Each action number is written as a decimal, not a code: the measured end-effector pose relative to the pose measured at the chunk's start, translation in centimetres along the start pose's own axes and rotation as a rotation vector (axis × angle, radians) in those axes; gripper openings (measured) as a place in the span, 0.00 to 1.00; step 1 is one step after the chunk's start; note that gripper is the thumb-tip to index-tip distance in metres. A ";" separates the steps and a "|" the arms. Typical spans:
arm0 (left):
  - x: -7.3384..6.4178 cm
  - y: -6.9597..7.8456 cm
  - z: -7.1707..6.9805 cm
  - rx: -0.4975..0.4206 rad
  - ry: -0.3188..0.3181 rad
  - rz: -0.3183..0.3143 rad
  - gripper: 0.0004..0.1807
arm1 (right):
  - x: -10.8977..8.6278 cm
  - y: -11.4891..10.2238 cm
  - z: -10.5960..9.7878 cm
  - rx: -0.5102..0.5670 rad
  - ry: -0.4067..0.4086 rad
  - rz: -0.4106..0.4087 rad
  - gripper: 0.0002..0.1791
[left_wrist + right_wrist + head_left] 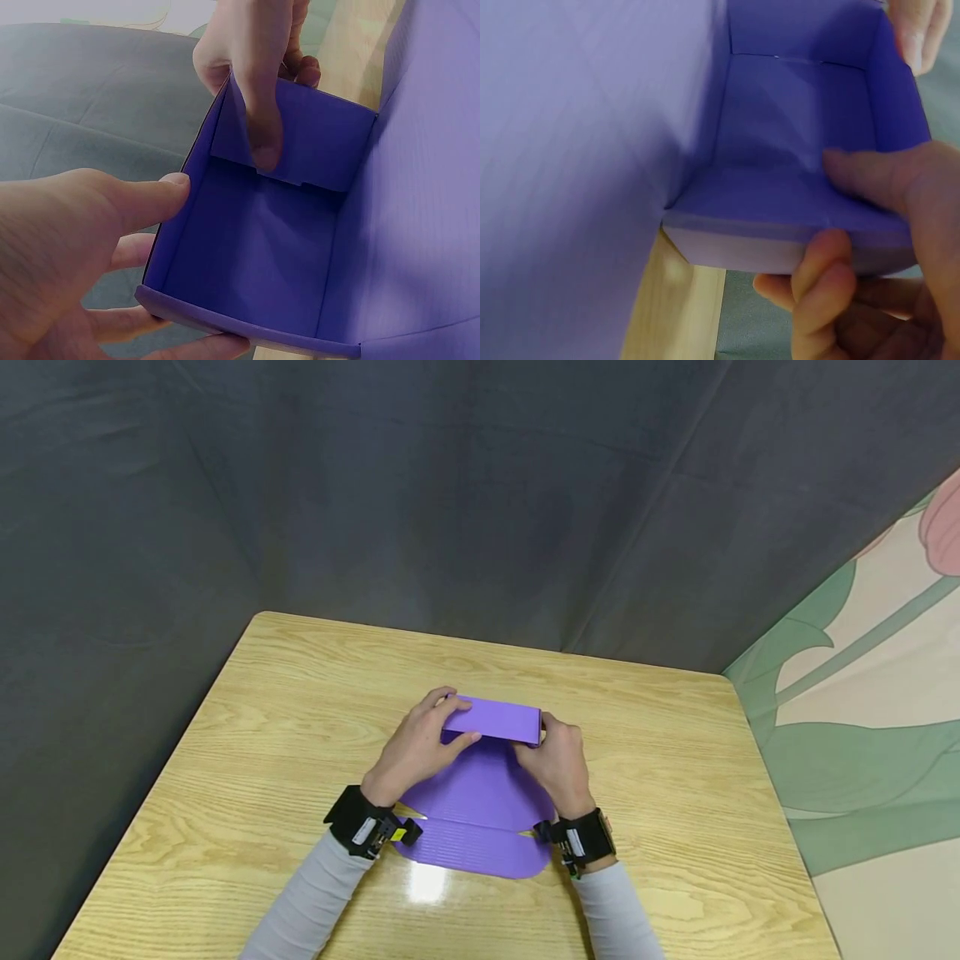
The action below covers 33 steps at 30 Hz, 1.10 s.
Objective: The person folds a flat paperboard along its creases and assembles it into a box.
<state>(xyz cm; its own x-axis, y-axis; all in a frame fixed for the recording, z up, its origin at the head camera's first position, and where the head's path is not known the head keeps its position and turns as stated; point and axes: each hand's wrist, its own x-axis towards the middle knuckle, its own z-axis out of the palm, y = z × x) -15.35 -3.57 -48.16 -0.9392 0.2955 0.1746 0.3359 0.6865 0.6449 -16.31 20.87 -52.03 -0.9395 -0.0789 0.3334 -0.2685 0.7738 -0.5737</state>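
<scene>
A purple cardboard box (pixel 495 719) is tipped up on its side, its hollow facing the person. Its attached lid (pixel 480 789) spreads towards the person, with a round-cornered flap (pixel 480 850) at the near end. The left hand (pixel 420 739) holds the box's left end, thumb at the long wall's edge and fingers around the corner. At the opposite end, the right hand (pixel 558 764) pinches the short side wall (pixel 780 199), thumb inside and fingers curled outside. A folded-in panel with a small tab (pixel 281 178) shows inside, near the right thumb.
The box is over a light wood-grain table (pixel 285 710). A dark grey curtain (pixel 450 510) hangs behind and to the left. Patterned cloth (pixel 862 735) with green leaves and a pink flower lies to the right. Both wrists carry black strapped devices (pixel 356 822).
</scene>
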 end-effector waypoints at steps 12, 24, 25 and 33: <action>0.0 0.2 0.2 0.001 0.002 -0.005 0.26 | -0.1 -0.1 0.5 -0.059 0.028 0.049 0.11; -0.1 0.2 0.4 0.004 0.016 0.009 0.26 | 0.0 -0.1 0.5 -0.073 0.044 0.063 0.11; -0.1 0.2 0.4 0.001 0.020 0.015 0.25 | 0.0 -0.1 0.5 -0.076 0.045 0.065 0.12; -0.1 0.2 0.5 -0.008 0.028 0.036 0.25 | -0.2 0.1 0.8 -0.089 0.065 0.070 0.13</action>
<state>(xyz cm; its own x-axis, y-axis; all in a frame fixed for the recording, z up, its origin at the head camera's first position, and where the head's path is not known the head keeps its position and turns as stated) -15.13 -3.09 -48.44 -0.9281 0.3012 0.2190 0.3694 0.6704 0.6435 -16.34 20.45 -52.79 -0.9387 0.0155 0.3444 -0.1805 0.8291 -0.5292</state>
